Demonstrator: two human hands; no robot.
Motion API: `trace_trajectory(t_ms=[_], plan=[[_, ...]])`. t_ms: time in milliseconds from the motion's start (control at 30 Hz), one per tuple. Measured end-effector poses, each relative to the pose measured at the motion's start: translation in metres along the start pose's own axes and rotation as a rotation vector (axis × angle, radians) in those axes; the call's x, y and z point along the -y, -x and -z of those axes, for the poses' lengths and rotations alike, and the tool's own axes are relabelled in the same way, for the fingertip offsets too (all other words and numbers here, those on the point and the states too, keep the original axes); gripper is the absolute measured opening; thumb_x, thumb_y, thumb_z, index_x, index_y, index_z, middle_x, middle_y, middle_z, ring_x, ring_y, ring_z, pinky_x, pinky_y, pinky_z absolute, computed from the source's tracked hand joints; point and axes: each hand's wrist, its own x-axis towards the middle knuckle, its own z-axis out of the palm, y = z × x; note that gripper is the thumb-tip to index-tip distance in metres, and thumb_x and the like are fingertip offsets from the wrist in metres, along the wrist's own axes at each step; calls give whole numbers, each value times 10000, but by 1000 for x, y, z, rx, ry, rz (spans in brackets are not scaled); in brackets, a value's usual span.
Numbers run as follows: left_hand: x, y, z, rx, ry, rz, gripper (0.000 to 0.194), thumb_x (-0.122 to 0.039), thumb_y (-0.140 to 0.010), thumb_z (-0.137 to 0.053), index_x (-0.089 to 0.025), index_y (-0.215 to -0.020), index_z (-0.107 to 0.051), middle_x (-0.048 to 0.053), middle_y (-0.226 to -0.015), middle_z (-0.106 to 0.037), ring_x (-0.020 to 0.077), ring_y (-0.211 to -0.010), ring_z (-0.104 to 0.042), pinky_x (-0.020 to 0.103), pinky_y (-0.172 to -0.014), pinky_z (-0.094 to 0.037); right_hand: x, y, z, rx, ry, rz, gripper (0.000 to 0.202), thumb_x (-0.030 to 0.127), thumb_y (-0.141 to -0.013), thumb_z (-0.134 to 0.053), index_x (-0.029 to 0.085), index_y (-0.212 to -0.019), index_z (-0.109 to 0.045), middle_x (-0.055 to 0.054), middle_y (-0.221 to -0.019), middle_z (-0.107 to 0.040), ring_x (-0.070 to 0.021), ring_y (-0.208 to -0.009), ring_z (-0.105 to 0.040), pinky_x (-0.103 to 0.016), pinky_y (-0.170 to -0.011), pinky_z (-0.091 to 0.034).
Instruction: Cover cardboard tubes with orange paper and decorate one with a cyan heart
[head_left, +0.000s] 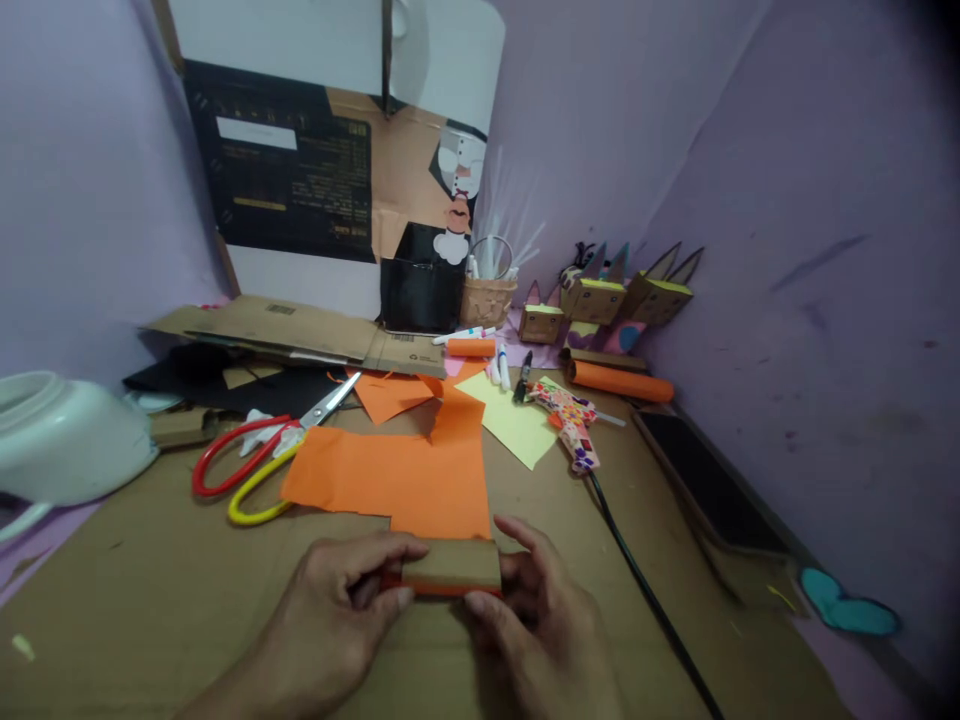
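The cardboard piece (450,565) sits at the lower middle of the frame, against the near edge of the orange paper (442,485), with a strip of orange showing along its underside. The left hand (322,610) has its left end in a narrow pinch, index finger on top and thumb at the near edge. The right hand (551,610) holds the other end, thumb low and the index finger lifted away; the fingers tucked behind are hard to make out.

From where I'm standing, uneven pressure from the two hands could skew the cardboard against the paper, and a hard squeeze might crush or crease it. The paper's left arm touches the scissors (259,518), left of centre, so a tug could drag them along or tear the sheet.

Right of centre lies the flower-patterned glue gun (574,410), near the yellow paper (517,430). Its black cord (637,575) runs down to the lower right, where the right forearm could snag it and pull the gun; I can't tell whether it's hot.

Farther out are an orange roll (622,382) and a dark phone (709,480) at the right, and a white bowl (82,440) at the left edge.
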Motion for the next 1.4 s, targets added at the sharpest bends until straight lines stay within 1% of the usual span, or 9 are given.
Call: trace_trajectory(t_ms=[167, 300, 400, 500, 633, 767, 933, 1133, 1400], plan=[[2, -3, 3, 76, 23, 33, 328, -231, -675, -569, -248, -1001, -602, -13, -764, -632, 150, -603, -572, 234, -538, -475, 9, 0, -6, -84, -153, -161, 402, 212, -653, -644, 189, -1036, -525, 49, -564, -557, -145, -487, -593, -193, -368, -402], [1, -3, 10, 133, 15, 60, 162, -215, -657, -584, -228, -810, -531, -71, -594, -439, 108, -523, -430, 194, -489, -384, 10, 1, -6, -79, -163, -151, 407, 221, -641, -660, 195, -1024, -526, 53, -557, -555, -139, -473, -575, -203, -386, -413], [3, -3, 15, 216, 93, 32, 149, -321, -695, -583, -218, -764, -500, -86, -543, -330, 97, -488, -355, 186, -454, -306, 6, 4, -2, -48, -60, -70, 360, 257, -668, -653, 188, -1005, -547, 11, -614, -614, -152, -529, -592, -226, -448, -443], [2, -5, 17, 193, 85, 5, 262, -372, -724, -565, -225, -935, -514, -73, -584, -386, 114, -519, -407, 201, -479, -343, 1, 8, 1, -29, 37, -11, 293, 272, -701, -632, 194, -973, -555, -10, -655, -643, -156, -545, -593, -239, -495, -459], [-9, -7, 16, 258, -153, -71, 278, -199, -686, -571, -263, -955, -546, -25, -825, -556, 143, -679, -522, 234, -626, -426, -1, 9, 3, -18, 124, 52, 139, 247, -721, -624, 204, -829, -549, 5, -622, -605, -133, -504, -556, -204, -449, -431], [-15, -8, 15, 262, -280, -72, 229, -196, -687, -557, -262, -905, -580, -36, -709, -540, 153, -633, -511, 237, -586, -404, 2, 9, 8, -2, 233, 175, 45, 209, -749, -598, 201, -719, -566, 6, -587, -586, -130, -490, -555, -197, -436, -436], [-7, -13, 16, 232, -141, 24, 271, -345, -736, -550, -219, -974, -584, -47, -620, -464, 140, -574, -465, 225, -523, -372, 7, 11, 14, -37, 335, 355, 71, 133, -717, -619, 204, -708, -625, -63, -893, -686, -186, -809, -666, -224, -658, -526], [1, -15, 14, 182, 1, 32, 350, -486, -765, -508, -199, -941, -603, -32, -632, -514, 142, -594, -488, 225, -537, -390, 11, 12, 13, -48, 307, 290, 78, 133, -731, -615, 198, -711, -652, -81, -927, -687, -190, -844, -665, -244, -704, -529], [-5, -13, 12, 146, -126, -90, 290, -438, -840, -431, -210, -768, -594, -17, -738, -609, 156, -700, -556, 233, -623, -404, 16, 11, 12, -45, 264, 246, 81, 120, -739, -608, 186, -720, -651, -91, -996, -660, -187, -930, -636, -256, -764, -511]])
